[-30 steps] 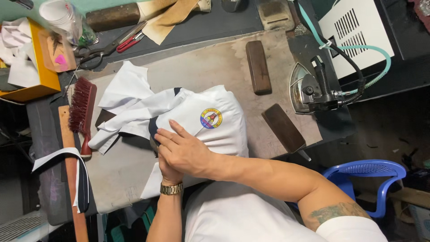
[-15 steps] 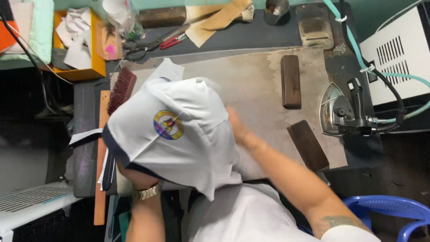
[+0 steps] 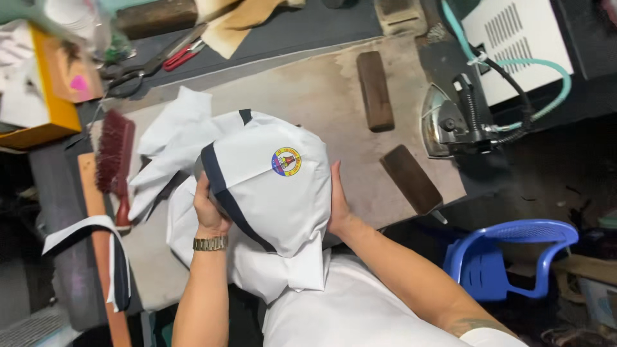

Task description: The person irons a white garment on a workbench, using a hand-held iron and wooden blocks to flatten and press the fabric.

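The shirt (image 3: 270,193) is white with a navy band and a round yellow, red and blue badge — the brush (image 3: 112,151) has dark red bristles, the chair (image 3: 508,257) is blue.

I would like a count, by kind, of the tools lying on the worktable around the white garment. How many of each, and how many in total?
Wooden blocks: 2, one upright and one slanted
Steam iron: 1
Red-bristled brush: 1
Scissors: 1
Total: 5
Both hands, left hand and right hand, hold the white garment, not a tool.
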